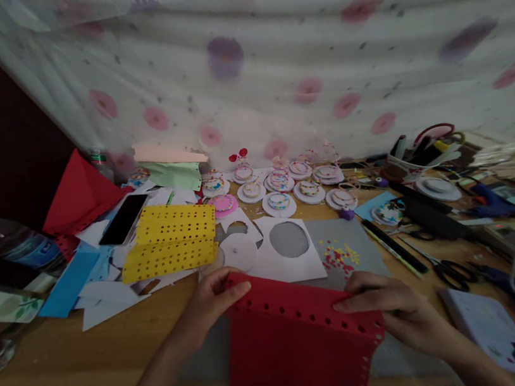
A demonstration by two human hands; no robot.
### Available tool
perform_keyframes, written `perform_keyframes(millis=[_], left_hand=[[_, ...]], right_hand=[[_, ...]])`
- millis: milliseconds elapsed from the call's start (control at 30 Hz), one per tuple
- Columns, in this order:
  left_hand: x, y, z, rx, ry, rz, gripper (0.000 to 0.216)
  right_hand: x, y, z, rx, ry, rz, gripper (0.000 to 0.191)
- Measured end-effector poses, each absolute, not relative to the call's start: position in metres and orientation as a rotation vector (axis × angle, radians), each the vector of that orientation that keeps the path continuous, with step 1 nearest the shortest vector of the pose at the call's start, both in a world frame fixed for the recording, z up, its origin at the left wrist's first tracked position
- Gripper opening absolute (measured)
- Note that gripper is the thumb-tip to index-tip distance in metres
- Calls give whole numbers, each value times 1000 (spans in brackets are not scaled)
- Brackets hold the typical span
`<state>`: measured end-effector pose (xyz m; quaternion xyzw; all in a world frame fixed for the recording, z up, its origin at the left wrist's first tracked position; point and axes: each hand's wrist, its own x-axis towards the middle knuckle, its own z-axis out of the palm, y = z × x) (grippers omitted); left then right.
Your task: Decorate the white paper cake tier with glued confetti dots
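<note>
Both hands hold up a red sheet of paper [298, 347] with small shapes punched along its edges. Its upper part is folded over toward me. My left hand [217, 297] pinches the top left corner, thumb in front. At the right side, my right hand [383, 303] grips the folded strip between thumb and fingers. Just behind the sheet lie a grey mat [365, 248], a scatter of tiny red and yellow paper bits [340, 255], and a white sheet with a round hole cut out [314, 255].
Yellow punched paper [171, 230], a phone [124, 219] and a bottle [10, 240] lie or stand left. Several small white decorated discs [279, 202] line the back. Scissors [450, 271], a black pen [394, 247], glue guns [488, 199] and a white device [491, 326] are right.
</note>
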<state>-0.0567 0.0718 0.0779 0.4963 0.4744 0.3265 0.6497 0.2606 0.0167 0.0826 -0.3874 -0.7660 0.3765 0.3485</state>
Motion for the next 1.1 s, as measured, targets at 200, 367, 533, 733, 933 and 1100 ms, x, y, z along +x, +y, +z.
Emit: perform_keyframes(millis=[200, 367, 533, 733, 933, 1100], left_hand=[[-54, 75, 58, 1140, 1187, 779, 26], [-47, 71, 43, 1281, 1191, 725, 26], [-21, 71, 29, 1327, 1151, 711, 26], [-24, 72, 32, 1422, 1122, 700, 26], [-25, 79, 38, 1473, 1049, 626, 21], [-25, 87, 35, 1427, 981, 594, 26]], right_hand=[[289, 20, 55, -1403, -1971, 984, 37], [275, 32, 61, -1479, -1934, 907, 29], [215, 62, 81, -1435, -2310, 921, 29], [189, 90, 75, -1289, -2553, 990, 18], [184, 94, 71, -1225, -2559, 1059, 18], [186, 95, 70, -1270, -2526, 1138, 15]])
